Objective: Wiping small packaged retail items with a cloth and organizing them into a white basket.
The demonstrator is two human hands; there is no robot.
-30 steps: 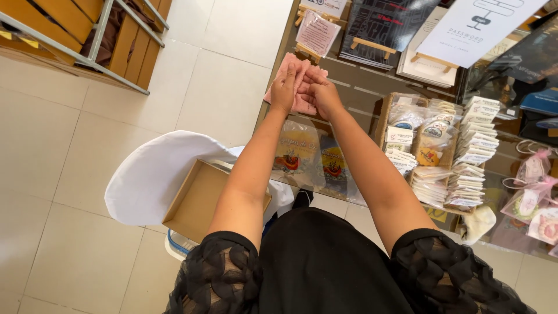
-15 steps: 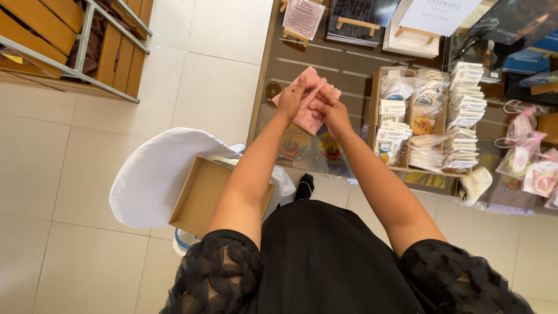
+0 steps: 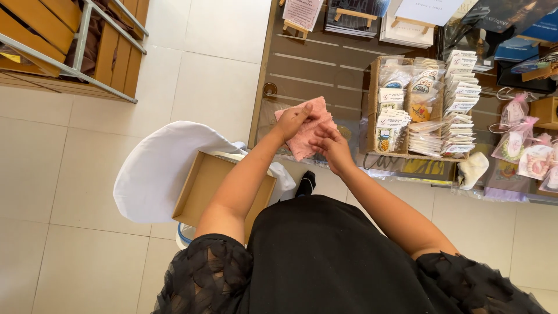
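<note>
Just above the centre of the frame, the left hand point(image 3: 293, 118) and the right hand point(image 3: 330, 145) are both gripping a soft, crumpled pink cloth point(image 3: 308, 131) over the near edge of a dark brown slatted table point(image 3: 325, 70). The left fingers are closing on the cloth's upper left part and the right fingers are pinching its lower right edge. The cloth is bunched, its long axis running roughly from the upper right down to the lower left.

To the right of the hands, an open cardboard tray point(image 3: 372, 104) is sitting on the table, holding upright rows of small clear packets with white cards point(image 3: 424, 110), one showing a yellow pineapple shape. Further right, pink-ribboned clear gift bags point(image 3: 517, 139) are lying along the table's right edge. At the top of the frame, a small white sign on a wooden easel point(image 3: 301, 14) and flat white papers point(image 3: 410, 29) are resting on the table.

Lower left of the hands, an empty open brown cardboard box point(image 3: 203, 186) is lying on a seat draped in white fabric point(image 3: 157, 174). In the upper left corner, wooden slatted furniture with a metal frame point(image 3: 70, 40) is standing on the pale tiled floor point(image 3: 52, 174).
</note>
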